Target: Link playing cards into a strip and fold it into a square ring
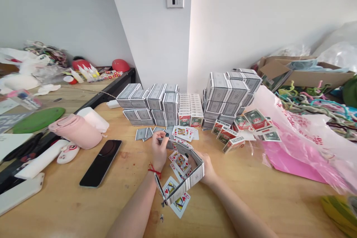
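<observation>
Between my hands is a folded strip of joined playing cards (182,189), bent into an angular frame with grey patterned card backs facing out. My left hand (160,148), with a red string on its wrist, pinches one end of the strip at the far side. My right hand (206,169) grips the strip's right corner, its fingers partly hidden behind the cards. Beneath the frame, loose face-up playing cards (180,204) lie on the wooden table (134,178). Just beyond my left hand are more face-up cards (182,132) and face-down cards (143,134).
Stacked card-covered blocks (163,100) and a taller stack (225,93) line the wall, with upright card boxes (190,109) between. Loose card packs (228,135) and pink plastic (295,148) lie right. A phone (100,163) and pink case (75,130) are left.
</observation>
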